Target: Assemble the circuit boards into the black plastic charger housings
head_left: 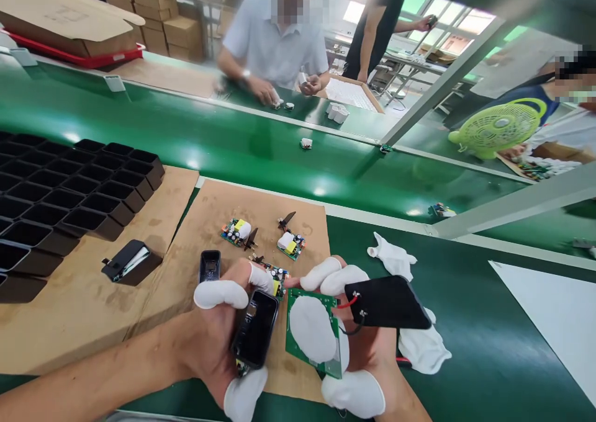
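My left hand (218,329), with white cots on its fingers, is closed around a small black plastic case (257,329), its hollow side facing up. My right hand (358,341), also in finger cots, grips a green circuit board (293,341) with a big white blob on it. Red and black wires join this board to a black end plate (391,303) resting over my right fingers. Just behind my left hand stands another black case (210,264). A populated circuit board (278,279) lies partly hidden behind my fingers.
Two more boards (238,231) (291,243) lie on the cardboard (261,198). Several black cases (69,192) stand in rows at left, near a case with a board inside (133,260). Crumpled white cloth pieces (391,257) lie right. Across the green conveyor (242,155) a person works.
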Motion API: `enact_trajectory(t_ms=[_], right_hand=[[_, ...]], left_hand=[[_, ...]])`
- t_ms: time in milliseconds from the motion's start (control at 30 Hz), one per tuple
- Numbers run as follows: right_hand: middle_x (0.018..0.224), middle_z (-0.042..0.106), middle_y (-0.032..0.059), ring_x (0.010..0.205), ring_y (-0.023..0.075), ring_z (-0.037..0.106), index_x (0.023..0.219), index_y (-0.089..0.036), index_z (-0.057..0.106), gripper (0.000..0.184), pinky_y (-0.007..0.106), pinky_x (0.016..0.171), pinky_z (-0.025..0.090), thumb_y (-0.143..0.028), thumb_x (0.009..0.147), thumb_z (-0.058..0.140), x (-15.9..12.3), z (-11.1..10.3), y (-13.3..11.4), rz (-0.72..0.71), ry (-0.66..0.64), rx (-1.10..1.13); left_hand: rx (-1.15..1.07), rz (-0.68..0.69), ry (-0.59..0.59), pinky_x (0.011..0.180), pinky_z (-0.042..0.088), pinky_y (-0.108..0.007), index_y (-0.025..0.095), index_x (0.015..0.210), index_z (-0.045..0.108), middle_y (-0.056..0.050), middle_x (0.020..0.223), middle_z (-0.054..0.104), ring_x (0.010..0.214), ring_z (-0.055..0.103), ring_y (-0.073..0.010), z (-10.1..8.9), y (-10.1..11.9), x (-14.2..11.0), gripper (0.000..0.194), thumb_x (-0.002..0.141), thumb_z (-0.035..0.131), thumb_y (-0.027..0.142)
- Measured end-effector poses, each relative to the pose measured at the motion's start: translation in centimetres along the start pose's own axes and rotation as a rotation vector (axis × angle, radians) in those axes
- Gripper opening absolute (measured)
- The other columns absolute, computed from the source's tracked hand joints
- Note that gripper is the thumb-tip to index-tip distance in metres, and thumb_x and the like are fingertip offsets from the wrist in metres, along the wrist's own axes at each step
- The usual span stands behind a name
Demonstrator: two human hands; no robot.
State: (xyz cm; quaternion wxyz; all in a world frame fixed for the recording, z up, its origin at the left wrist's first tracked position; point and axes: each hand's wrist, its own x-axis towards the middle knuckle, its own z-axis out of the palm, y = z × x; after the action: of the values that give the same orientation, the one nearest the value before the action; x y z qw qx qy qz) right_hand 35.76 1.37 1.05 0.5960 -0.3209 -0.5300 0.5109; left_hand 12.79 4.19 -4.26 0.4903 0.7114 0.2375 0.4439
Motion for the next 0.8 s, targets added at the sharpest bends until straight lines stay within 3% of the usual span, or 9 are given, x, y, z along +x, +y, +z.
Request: enact_trajectory(t_ms=[67, 200, 367, 500, 633, 800], right_hand=[[0.112, 0.081, 0.0134, 0.113, 0.0432, 0.081, 0.112, -0.028, 0.082, 0.080, 0.059, 0.103, 0.070, -0.061, 0.047, 0.116, -0.2, 0.0, -0.1, 0.016, -0.034, 0.021], [0.111, 0.081, 0.0148, 0.111, 0.0439, 0.081, 0.115, -0.025, 0.085, 0.089, 0.059, 0.102, 0.070, -0.060, 0.041, 0.119, -0.4, -0.6, -1.0, 0.047, -0.041, -0.001], [0.110, 0.084, 0.0141, 0.101, 0.0410, 0.081, 0.117, -0.026, 0.088, 0.085, 0.054, 0.086, 0.072, -0.058, 0.045, 0.119, -0.2, -1.8, -2.3, 0.016, 0.006, -0.123], [0.104, 0.086, 0.0081, 0.085, 0.0324, 0.080, 0.127, -0.032, 0.087, 0.084, 0.043, 0.069, 0.068, -0.044, 0.051, 0.120, 0.3, -2.0, -2.7, -0.012, -0.062, -0.181], [0.105, 0.087, 0.0065, 0.088, 0.0297, 0.079, 0.125, -0.033, 0.088, 0.083, 0.041, 0.077, 0.068, -0.041, 0.050, 0.121, 0.8, -1.5, -2.9, -0.065, -0.078, -0.222], [0.106, 0.087, 0.0063, 0.087, 0.0281, 0.080, 0.125, -0.032, 0.088, 0.080, 0.039, 0.078, 0.069, -0.038, 0.052, 0.121, 1.1, -1.2, -3.2, -0.085, -0.087, -0.257]], left_hand=[[-0.036, -0.035, -0.058, 0.096, 0.070, -0.051, 0.028, 0.132, 0.065, -0.009, 0.122, 0.072, 0.106, 0.079, -0.0349, -0.2, -0.1, -0.1, 0.051, 0.089, 0.083, 0.048], [0.028, 0.023, -0.129, 0.106, 0.071, -0.050, 0.028, 0.159, 0.053, -0.013, 0.139, 0.075, 0.123, 0.080, -0.0378, -0.1, 1.2, 1.3, 0.082, 0.088, 0.093, 0.031], [0.160, 0.172, -0.157, 0.122, 0.065, -0.052, 0.040, 0.172, 0.044, -0.011, 0.158, 0.072, 0.143, 0.074, -0.0374, -0.4, 2.3, 2.7, 0.090, 0.096, 0.085, 0.011], [0.096, 0.223, -0.055, 0.127, 0.063, -0.052, 0.040, 0.176, 0.037, -0.013, 0.164, 0.068, 0.151, 0.070, -0.0352, 0.3, 1.1, 2.0, 0.093, 0.101, 0.084, 0.015], [-0.064, 0.185, 0.001, 0.125, 0.065, -0.048, 0.038, 0.174, 0.042, -0.012, 0.156, 0.072, 0.142, 0.075, -0.0305, 0.9, 0.2, 1.6, 0.082, 0.104, 0.083, 0.022], [-0.088, 0.182, 0.021, 0.129, 0.062, -0.050, 0.041, 0.174, 0.040, -0.011, 0.162, 0.070, 0.149, 0.072, -0.0317, 1.1, -0.1, 1.4, 0.086, 0.103, 0.085, 0.022]])
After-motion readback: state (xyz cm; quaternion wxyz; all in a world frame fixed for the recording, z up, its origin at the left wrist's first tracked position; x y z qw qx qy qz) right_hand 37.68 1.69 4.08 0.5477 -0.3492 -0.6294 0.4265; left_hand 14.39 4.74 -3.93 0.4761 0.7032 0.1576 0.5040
